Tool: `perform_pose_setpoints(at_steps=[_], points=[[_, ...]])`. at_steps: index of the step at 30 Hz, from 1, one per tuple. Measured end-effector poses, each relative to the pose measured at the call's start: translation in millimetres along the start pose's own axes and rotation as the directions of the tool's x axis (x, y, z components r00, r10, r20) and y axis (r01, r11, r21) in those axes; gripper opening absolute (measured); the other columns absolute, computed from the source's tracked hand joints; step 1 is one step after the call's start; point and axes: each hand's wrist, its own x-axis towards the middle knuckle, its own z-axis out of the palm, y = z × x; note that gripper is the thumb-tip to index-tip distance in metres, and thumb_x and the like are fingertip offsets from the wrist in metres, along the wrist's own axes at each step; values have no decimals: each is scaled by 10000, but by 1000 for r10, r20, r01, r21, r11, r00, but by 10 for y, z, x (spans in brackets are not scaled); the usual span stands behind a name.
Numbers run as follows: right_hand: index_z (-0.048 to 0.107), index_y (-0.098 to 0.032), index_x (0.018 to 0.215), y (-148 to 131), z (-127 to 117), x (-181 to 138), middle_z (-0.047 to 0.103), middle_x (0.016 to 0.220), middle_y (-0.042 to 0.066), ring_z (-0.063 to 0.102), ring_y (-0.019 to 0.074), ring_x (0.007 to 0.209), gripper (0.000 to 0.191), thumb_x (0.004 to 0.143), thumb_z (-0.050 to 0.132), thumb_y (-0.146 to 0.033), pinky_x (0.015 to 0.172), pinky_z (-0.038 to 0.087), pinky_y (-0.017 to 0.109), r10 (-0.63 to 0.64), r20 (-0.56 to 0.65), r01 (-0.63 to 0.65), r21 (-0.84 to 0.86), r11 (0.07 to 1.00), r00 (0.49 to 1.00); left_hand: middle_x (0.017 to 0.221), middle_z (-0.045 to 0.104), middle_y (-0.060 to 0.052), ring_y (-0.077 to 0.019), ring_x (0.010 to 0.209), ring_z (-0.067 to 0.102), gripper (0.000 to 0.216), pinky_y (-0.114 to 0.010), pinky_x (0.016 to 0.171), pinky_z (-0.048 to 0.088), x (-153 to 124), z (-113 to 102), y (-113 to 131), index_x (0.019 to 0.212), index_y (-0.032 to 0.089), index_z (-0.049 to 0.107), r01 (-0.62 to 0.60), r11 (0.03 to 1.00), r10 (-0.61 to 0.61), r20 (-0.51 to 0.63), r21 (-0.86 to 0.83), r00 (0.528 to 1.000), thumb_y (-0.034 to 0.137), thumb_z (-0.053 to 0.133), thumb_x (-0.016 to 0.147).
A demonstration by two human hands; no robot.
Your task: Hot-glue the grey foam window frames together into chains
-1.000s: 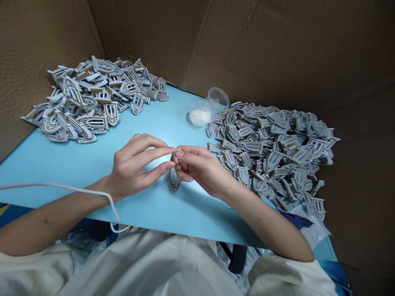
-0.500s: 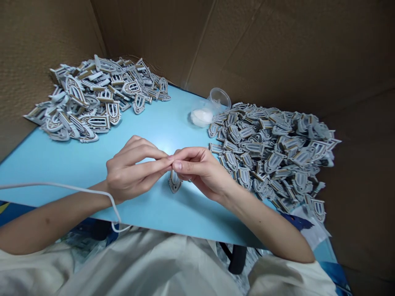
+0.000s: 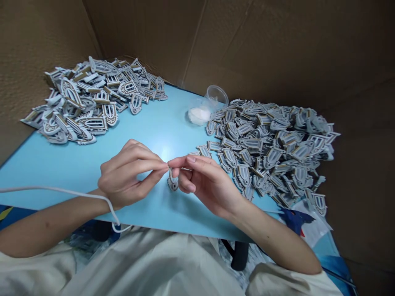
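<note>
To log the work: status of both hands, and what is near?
Left hand, right hand: fingertips together, grip unclear. Grey arched piece below, on blue table. Pile of pieces at right hand.

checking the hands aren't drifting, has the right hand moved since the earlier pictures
Yes: the right hand has drawn back toward the person's body, farther from the clear plastic tub.

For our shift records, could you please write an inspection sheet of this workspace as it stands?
Surface: pale blue tabletop.
Job's things: two heaps of grey shield-shaped pieces; one single piece under the fingertips.
Clutter: clear plastic cup beside white material.
Hands: left hand and right hand meet at the fingertips; any held item is too small to tell.
Cables: white cable across the left wrist.
Surroundings: brown cardboard walls.
</note>
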Motion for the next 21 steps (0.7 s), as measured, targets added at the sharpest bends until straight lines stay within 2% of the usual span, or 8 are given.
perform_pose_setpoints(at_steps=[4, 8, 11, 14, 21], points=[[809, -161, 977, -37, -21, -33, 635, 782, -10, 460, 68, 545, 308, 991, 737, -460, 583, 357, 255, 1, -1, -1, 109, 994, 1000, 817, 740, -18, -162, 717, 695, 107, -338, 678, 558, -21, 64, -34, 965, 204, 718, 77, 993, -82, -52, -93, 995, 107, 711, 1009], [656, -202, 920, -28, -50, -47, 497, 684, -59, 414, 79, 528, 325, 1051, 667, -500, 607, 361, 250, -21, 31, 13, 222, 975, 999, 845, 748, -30, -167, 756, 710, 109, -324, 705, 587, -34, 113, -20, 972, 202, 728, 154, 974, -145, 63, -169, 987, 100, 715, 1009], [604, -225, 959, 19, -66, -37, 491, 679, -68, 402, 88, 517, 321, 1072, 621, -525, 607, 370, 258, -50, 72, 32, 236, 971, 996, 879, 761, -38, -170, 773, 727, 108, -316, 702, 591, -25, 114, 18, 1015, 205, 750, 160, 963, -125, 166, -219, 978, 98, 737, 1006], [584, -235, 1010, 61, -70, -20, 504, 698, -70, 415, 92, 518, 326, 1051, 637, -554, 610, 380, 261, -48, 69, 34, 193, 981, 996, 900, 776, -42, -167, 767, 735, 81, -320, 693, 580, -7, 100, 41, 1047, 213, 761, 117, 963, -60, 232, -241, 971, 138, 734, 1033], [577, -232, 1024, 85, -51, 12, 536, 732, -65, 448, 90, 557, 385, 977, 730, -582, 635, 383, 260, -120, 62, 111, 136, 984, 991, 905, 775, -32, -136, 751, 718, 99, -300, 702, 567, 17, 73, 44, 1072, 207, 777, 104, 973, -45, 275, -206, 960, 125, 749, 1025]])
